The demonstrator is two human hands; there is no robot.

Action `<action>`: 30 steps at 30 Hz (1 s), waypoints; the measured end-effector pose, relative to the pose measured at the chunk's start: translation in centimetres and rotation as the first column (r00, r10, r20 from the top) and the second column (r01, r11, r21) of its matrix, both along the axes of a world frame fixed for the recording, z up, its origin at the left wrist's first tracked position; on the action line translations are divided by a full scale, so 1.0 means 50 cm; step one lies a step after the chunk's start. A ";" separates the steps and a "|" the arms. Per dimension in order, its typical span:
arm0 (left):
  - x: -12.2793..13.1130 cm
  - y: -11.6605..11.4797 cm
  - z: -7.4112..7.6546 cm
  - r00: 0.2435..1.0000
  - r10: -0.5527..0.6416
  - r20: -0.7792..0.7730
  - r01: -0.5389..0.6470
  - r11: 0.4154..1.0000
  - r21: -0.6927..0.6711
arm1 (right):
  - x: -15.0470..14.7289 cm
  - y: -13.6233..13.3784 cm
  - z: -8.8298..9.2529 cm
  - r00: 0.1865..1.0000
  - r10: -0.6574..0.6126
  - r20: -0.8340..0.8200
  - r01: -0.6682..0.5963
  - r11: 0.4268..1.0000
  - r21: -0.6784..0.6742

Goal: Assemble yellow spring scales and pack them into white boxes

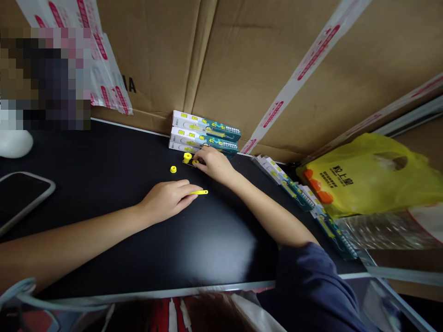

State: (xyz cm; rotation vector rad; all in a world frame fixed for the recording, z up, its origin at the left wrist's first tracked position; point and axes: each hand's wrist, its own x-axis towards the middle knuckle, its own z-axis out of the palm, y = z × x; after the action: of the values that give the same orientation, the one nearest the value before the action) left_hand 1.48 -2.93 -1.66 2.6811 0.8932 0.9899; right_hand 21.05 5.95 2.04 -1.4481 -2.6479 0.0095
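My left hand [169, 199] pinches a thin yellow plastic strip [201, 192] with a small hole at its tip; the rest of the strip is hidden by the fingers. Farther back, my right hand [215, 163] has its thumb and fingers closed round a small yellow plastic cap [195, 162] on the black table. Just left of those fingertips stands a taller yellow cap [187, 157]. Another small yellow cap [173, 169] sits apart, above my left hand.
Printed spring-scale boxes [204, 133] are stacked against the cardboard [277, 55] at the back. More such boxes [287, 182] lie along the right, by a yellow plastic bag [374, 175]. A phone [24, 196] and a white rounded object [15, 144] are at the left.
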 end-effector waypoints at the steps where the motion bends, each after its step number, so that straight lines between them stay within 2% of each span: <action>1: 0.000 0.000 0.000 1.000 -0.002 -0.002 0.002 1.000 -0.008 | 0.002 0.000 0.000 1.000 0.002 -0.004 -0.002 1.000 -0.002; 6: 0.001 0.001 -0.002 1.000 -0.004 -0.009 0.003 0.999 -0.045 | 0.003 -0.003 0.004 0.999 0.023 0.041 -0.023 1.000 -0.010; 12: 0.001 0.001 0.000 1.000 0.005 -0.006 -0.005 1.000 -0.028 | -0.007 -0.007 0.004 0.997 0.040 0.073 -0.041 0.999 0.009; 17: 0.001 0.000 0.001 1.000 0.007 -0.006 -0.008 0.999 -0.035 | 0.000 -0.009 0.002 0.997 0.019 -0.073 -0.014 0.997 0.074; 20: 0.001 0.000 0.000 1.000 0.021 -0.003 -0.021 0.999 -0.046 | 0.016 -0.019 0.011 0.961 0.000 -0.277 0.009 1.000 0.029; 22: 0.000 -0.001 -0.001 0.999 0.034 0.006 -0.034 0.998 -0.055 | 0.030 -0.034 0.016 0.878 -0.028 -0.477 -0.024 0.994 -0.103; 23: 0.000 -0.001 -0.001 0.999 0.039 0.011 -0.039 0.997 -0.060 | 0.037 -0.045 0.017 0.813 -0.054 -0.580 -0.062 0.982 -0.180; 25: -0.001 -0.001 -0.002 0.999 0.042 0.016 -0.041 0.997 -0.071 | 0.049 -0.075 0.013 0.671 -0.177 -0.720 -0.136 0.925 -0.354; 28: -0.001 -0.001 -0.001 0.999 0.049 0.003 -0.049 0.996 -0.076 | 0.059 -0.130 -0.003 0.427 -0.481 -0.766 -0.178 0.786 -0.592; 30: -0.001 -0.001 0.000 0.999 0.054 0.002 -0.054 0.996 -0.070 | 0.062 -0.163 -0.016 0.298 -0.544 -0.785 -0.251 0.748 -0.614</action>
State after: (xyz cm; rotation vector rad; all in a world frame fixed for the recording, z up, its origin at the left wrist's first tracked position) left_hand 1.46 -2.99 -1.67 2.6086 0.9860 0.9564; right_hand 24.15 -2.18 1.23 -1.1584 -1.4058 1.4561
